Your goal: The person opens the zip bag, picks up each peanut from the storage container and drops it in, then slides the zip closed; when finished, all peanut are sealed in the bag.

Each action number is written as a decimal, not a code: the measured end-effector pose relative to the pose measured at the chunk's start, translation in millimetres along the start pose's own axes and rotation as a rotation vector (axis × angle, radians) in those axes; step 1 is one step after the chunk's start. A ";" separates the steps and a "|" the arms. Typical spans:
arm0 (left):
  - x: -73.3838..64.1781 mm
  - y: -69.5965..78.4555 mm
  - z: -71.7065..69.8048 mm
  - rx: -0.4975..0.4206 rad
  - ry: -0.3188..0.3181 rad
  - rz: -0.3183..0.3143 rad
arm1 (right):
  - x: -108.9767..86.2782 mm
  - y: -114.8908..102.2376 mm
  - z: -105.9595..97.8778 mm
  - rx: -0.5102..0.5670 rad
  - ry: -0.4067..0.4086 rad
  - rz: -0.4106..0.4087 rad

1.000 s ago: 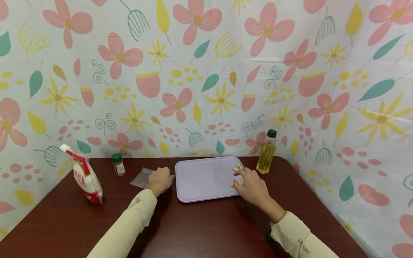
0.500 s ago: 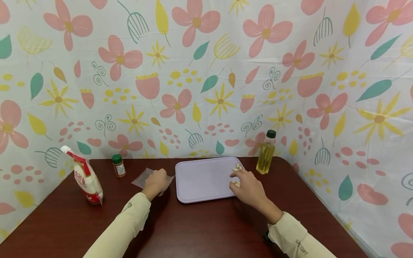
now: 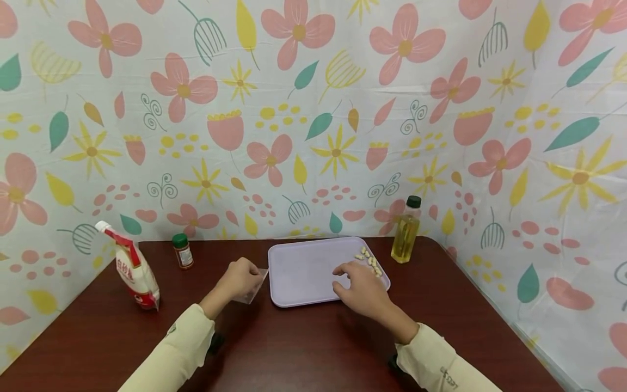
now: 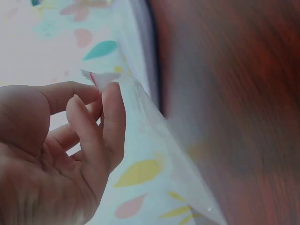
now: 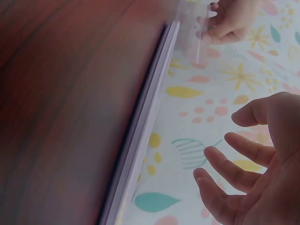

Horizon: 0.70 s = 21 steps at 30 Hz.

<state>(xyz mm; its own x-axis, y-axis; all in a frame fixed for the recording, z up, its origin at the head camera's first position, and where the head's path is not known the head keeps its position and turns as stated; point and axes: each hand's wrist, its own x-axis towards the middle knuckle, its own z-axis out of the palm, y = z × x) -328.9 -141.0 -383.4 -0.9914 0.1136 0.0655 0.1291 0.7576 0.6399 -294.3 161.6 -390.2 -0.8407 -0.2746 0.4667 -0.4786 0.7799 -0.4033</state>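
My left hand (image 3: 239,280) pinches a clear plastic bag (image 3: 249,295) by its edge, just left of the lilac tray (image 3: 311,272). In the left wrist view, thumb and fingertips meet at a corner with a thin red line, and the see-through bag (image 4: 171,145) hangs down from there. Over the tray's right front part hovers my right hand (image 3: 364,291), its fingers loosely bent and apart, holding nothing. Several small pale pieces that look like peanuts (image 3: 374,267) lie along the tray's right side. The right wrist view shows the right palm (image 5: 262,187) with nothing in it.
A white and red bag of sugar (image 3: 137,275) stands at the table's left. A green-capped spice jar (image 3: 183,252) is behind the left hand. A bottle of yellow oil (image 3: 404,233) stands behind the tray's right corner. The patterned wall (image 3: 313,212) borders the dark table (image 3: 294,354).
My right hand has drawn left and nearer, away from the pale pieces, which now show more fully. My left hand has lifted the plastic bag, which lay flat before and now hangs beneath the fingers.
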 end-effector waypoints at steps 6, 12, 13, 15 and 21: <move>-17.6 14.9 -6.5 -0.097 -0.006 0.038 | 0.6 -16.5 1.8 0.073 -0.052 -0.003; -37.3 39.0 -7.6 -0.209 -0.063 0.032 | 1.1 -39.7 -0.7 0.278 -0.157 -0.020; -40.4 43.6 -7.1 -0.217 -0.068 0.040 | 1.5 -43.9 -1.1 0.310 -0.172 -0.019; -46.2 52.4 -5.7 -0.227 -0.067 0.064 | 3.0 -51.2 -1.7 0.373 -0.203 -0.008; -58.5 73.9 1.0 -0.192 -0.065 0.192 | 7.0 -61.8 -2.2 0.479 -0.242 0.031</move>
<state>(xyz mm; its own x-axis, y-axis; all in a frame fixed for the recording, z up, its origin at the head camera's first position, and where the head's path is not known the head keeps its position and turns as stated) -261.3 -91.0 -340.8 -0.9449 0.2887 0.1545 0.3016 0.5835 0.7540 -270.1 112.7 -360.3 -0.8637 -0.4212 0.2769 -0.4668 0.4610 -0.7547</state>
